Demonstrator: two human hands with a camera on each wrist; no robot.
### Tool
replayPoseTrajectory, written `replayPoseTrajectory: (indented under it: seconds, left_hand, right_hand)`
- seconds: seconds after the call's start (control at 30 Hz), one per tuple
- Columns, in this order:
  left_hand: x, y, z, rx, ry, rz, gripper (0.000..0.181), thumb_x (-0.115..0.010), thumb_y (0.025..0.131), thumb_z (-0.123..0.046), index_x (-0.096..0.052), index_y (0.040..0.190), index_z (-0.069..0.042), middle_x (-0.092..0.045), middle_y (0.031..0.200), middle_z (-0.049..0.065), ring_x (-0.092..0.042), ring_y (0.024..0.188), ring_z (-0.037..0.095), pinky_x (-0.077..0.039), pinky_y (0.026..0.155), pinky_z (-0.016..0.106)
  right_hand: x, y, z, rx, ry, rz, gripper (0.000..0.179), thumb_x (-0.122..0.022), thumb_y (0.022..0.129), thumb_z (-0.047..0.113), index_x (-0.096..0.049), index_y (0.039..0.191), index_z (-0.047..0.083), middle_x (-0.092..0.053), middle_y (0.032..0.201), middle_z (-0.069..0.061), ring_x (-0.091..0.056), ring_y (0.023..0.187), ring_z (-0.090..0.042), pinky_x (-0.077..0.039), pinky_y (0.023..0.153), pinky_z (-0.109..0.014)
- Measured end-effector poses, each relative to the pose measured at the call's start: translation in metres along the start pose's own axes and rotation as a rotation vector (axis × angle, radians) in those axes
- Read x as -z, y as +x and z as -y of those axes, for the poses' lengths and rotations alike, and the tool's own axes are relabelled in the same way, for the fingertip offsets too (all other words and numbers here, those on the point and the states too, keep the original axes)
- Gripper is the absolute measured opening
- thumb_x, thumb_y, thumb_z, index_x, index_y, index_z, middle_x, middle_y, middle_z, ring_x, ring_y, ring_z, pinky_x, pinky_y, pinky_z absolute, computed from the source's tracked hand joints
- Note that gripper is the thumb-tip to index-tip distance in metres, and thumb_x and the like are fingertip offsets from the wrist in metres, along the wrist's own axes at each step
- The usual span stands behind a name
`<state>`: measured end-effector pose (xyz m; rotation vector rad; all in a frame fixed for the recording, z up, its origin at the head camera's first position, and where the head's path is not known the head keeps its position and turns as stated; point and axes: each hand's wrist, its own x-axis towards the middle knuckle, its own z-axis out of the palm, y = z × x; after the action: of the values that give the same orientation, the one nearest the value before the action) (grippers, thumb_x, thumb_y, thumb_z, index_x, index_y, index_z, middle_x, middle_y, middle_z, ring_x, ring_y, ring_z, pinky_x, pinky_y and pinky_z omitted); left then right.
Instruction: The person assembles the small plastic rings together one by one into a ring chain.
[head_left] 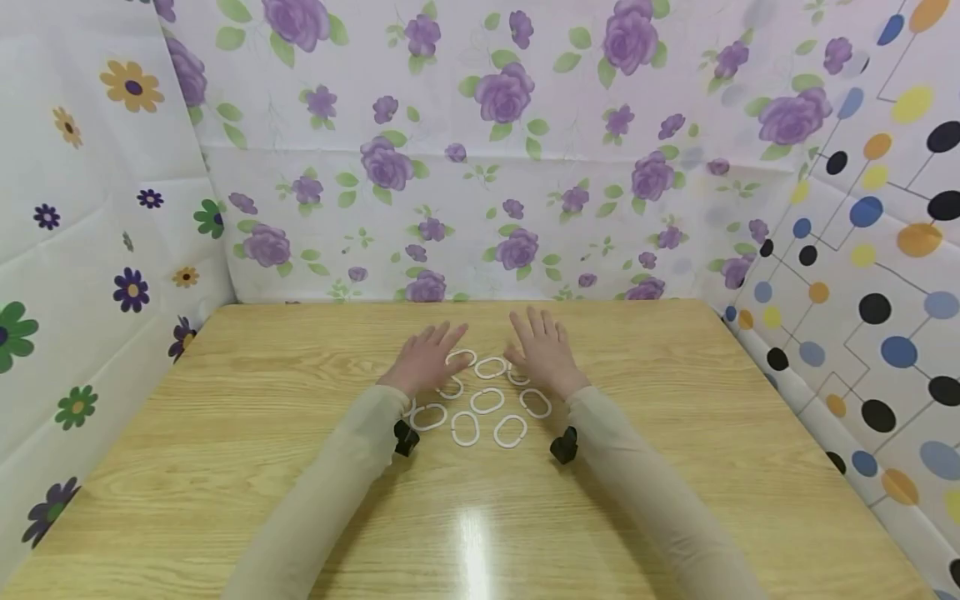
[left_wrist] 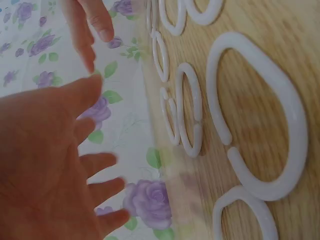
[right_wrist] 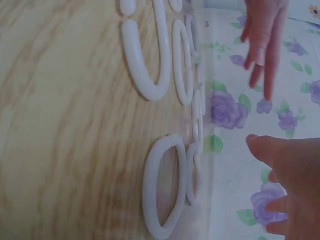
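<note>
Several white oval plastic rings, each with a small gap in its loop, lie loose on the wooden table; one ring [head_left: 487, 401] is in the middle of the group. My left hand [head_left: 426, 363] hovers over the left side of the group, palm down with fingers spread. Over the right side, my right hand [head_left: 546, 353] is held the same way, fingers straight. Neither hand holds anything. A large ring [left_wrist: 299, 130] shows close up in the left wrist view, its gap facing the palm. Another ring [right_wrist: 150, 190] lies below the right hand. Parts of some rings are hidden under the hands.
The wooden table [head_left: 225, 467] reaches to a purple-flowered cloth [head_left: 450, 208] at the back. A daisy-patterned cloth [head_left: 97, 250] hangs at the left and a dotted cloth [head_left: 862, 275] at the right. Each wrist carries a small black camera [head_left: 406, 438].
</note>
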<state>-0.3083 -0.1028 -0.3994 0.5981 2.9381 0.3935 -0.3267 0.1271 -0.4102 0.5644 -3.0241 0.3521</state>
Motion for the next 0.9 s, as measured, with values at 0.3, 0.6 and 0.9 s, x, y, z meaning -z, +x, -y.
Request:
replayPoseTrajectory:
  seconds: [0.3,0.6,0.9]
  left_hand:
    - [-0.018,-0.005,0.004,-0.124,-0.259,0.194,0.071,-0.055,0.099,-0.036,-0.017,0.156,-0.019,-0.018,0.162,0.014,-0.021,0.148,0.038,-0.022,0.115,0.059]
    - [-0.009,-0.012,0.007,-0.010,-0.429,0.157,0.067,-0.064,0.094,-0.024,-0.033,0.151,-0.013,-0.036,0.155,0.013,-0.042,0.137,0.035,-0.035,0.111,0.052]
    - [0.001,-0.011,0.014,0.140,-0.427,0.122,0.071,-0.073,0.087,-0.021,-0.038,0.148,-0.008,-0.044,0.146,0.023,-0.044,0.133,0.040,-0.039,0.106,0.054]
  right_hand:
    - [0.007,-0.011,-0.009,-0.015,0.235,0.215,0.057,-0.055,0.099,0.034,-0.038,0.148,0.010,-0.039,0.150,-0.019,-0.044,0.135,-0.037,-0.037,0.109,-0.055]
    - [0.002,-0.013,-0.016,0.064,0.351,0.245,0.062,-0.066,0.090,0.015,-0.040,0.144,0.001,-0.049,0.141,-0.023,-0.047,0.130,-0.039,-0.037,0.108,-0.052]
    - [-0.006,-0.008,-0.012,0.073,0.376,0.257,0.067,-0.071,0.085,0.003,-0.041,0.145,0.002,-0.044,0.148,-0.018,-0.041,0.138,-0.037,-0.033,0.114,-0.049]
